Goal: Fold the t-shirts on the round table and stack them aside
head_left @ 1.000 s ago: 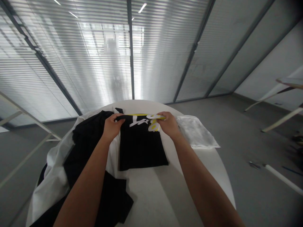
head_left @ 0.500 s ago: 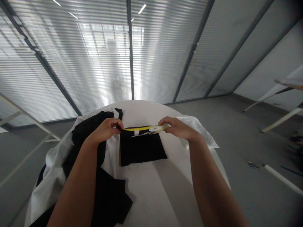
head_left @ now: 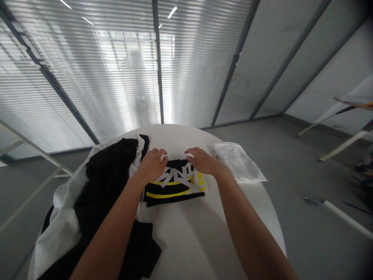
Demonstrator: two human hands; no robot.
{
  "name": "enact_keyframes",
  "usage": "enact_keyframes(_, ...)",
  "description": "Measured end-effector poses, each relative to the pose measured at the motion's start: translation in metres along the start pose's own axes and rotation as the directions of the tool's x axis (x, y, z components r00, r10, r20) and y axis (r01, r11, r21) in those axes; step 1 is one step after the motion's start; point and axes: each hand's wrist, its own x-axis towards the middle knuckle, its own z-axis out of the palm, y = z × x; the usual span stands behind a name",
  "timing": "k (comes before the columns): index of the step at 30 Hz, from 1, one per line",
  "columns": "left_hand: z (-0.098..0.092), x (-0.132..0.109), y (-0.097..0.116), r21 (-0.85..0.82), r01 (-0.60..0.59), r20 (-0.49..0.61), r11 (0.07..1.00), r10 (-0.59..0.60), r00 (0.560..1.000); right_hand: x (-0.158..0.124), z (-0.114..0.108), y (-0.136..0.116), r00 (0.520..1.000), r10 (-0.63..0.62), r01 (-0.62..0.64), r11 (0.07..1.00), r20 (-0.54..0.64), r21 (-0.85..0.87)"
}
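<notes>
A folded black garment [head_left: 167, 189] with white lettering and yellow stripes lies flat on the white round table. My left hand [head_left: 154, 165] is at its far left corner, with thumb and fingers curved and apart. At the far right corner is my right hand [head_left: 201, 160], its thumb and fingers parted too. Neither hand pinches the cloth, though whether the fingertips touch it is hard to see. The left wrist covers part of the garment's left side.
Black clothing [head_left: 107, 182] and white cloth [head_left: 62, 212] are heaped along the table's left side. A folded white cloth [head_left: 237, 162] lies at the right edge. Around the table [head_left: 198, 241] are a white frame [head_left: 35, 149] on the left and blinds [head_left: 125, 89] behind.
The printed section, held up between both hands before, now lies flat over the black cloth. Both hands have loosened their pinch and moved closer together.
</notes>
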Motion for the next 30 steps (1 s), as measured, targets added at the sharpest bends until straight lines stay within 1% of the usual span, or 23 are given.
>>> enact_keyframes(2, 0.027, -0.003, 0.004, 0.096, 0.011, 0.021, 0.995, -0.013, 1.0, 0.01, 0.024, -0.004, 1.0, 0.006, -0.006, 1.0, -0.017, -0.022)
enact_keyframes(5, 0.057, -0.007, -0.003, 0.189, 0.028, 0.05, 0.982, -0.038, 0.998, 0.02, 0.057, -0.001, 0.998, 0.032, -0.029, 0.998, 0.047, -0.051)
enact_keyframes(7, 0.067, -0.008, -0.012, 0.205, 0.043, 0.082, 0.978, -0.061, 0.995, 0.024, 0.07, 0.005, 0.995, 0.051, -0.044, 0.996, 0.089, -0.075)
enact_keyframes(10, 0.071, -0.007, -0.02, 0.219, 0.065, 0.117, 0.974, -0.092, 0.989, 0.025, 0.075, 0.012, 0.993, 0.054, -0.044, 0.994, 0.104, -0.095)
enact_keyframes(15, 0.064, -0.007, -0.013, 0.253, 0.05, 0.104, 0.966, -0.078, 0.992, 0.023, 0.063, 0.015, 0.995, -0.002, 0.01, 0.997, 0.096, -0.082)
enact_keyframes(17, 0.06, -0.008, -0.01, 0.251, 0.015, 0.12, 0.968, -0.046, 0.992, 0.023, 0.055, 0.015, 0.994, -0.024, 0.03, 0.998, 0.102, -0.062)
enact_keyframes(19, 0.057, -0.007, -0.011, 0.226, -0.029, 0.146, 0.974, -0.004, 0.989, 0.023, 0.045, 0.016, 0.991, -0.017, 0.024, 0.998, 0.131, -0.055)
enact_keyframes(21, 0.055, -0.005, -0.016, 0.192, -0.051, 0.156, 0.98, 0.021, 0.988, 0.021, 0.034, 0.015, 0.983, 0.024, -0.014, 0.998, 0.181, -0.061)
enact_keyframes(23, 0.053, -0.003, -0.023, 0.171, -0.04, 0.137, 0.984, 0.017, 0.99, 0.017, 0.023, 0.013, 0.958, 0.066, -0.051, 0.997, 0.28, -0.058)
enact_keyframes(26, 0.049, -0.001, -0.036, 0.172, 0.009, 0.087, 0.985, -0.025, 0.996, 0.008, 0.008, 0.011, 0.88, 0.088, -0.074, 0.996, 0.466, -0.049)
enact_keyframes(27, 0.048, -0.001, -0.04, 0.175, 0.028, 0.075, 0.984, -0.042, 0.996, 0.005, 0.004, 0.01, 0.856, 0.092, -0.076, 0.996, 0.508, -0.053)
enact_keyframes(28, 0.047, -0.001, -0.042, 0.179, 0.044, 0.065, 0.983, -0.056, 0.996, 0.003, 0.001, 0.01, 0.845, 0.098, -0.077, 0.995, 0.525, -0.063)
enact_keyframes(29, 0.047, -0.001, -0.044, 0.185, 0.059, 0.052, 0.981, -0.07, 0.996, 0.002, 0.0, 0.009, 0.855, 0.101, -0.073, 0.994, 0.508, -0.075)
enact_keyframes(30, 0.048, -0.002, -0.045, 0.191, 0.075, 0.034, 0.979, -0.083, 0.996, 0.001, 0.0, 0.007, 0.884, 0.094, -0.062, 0.994, 0.459, -0.085)
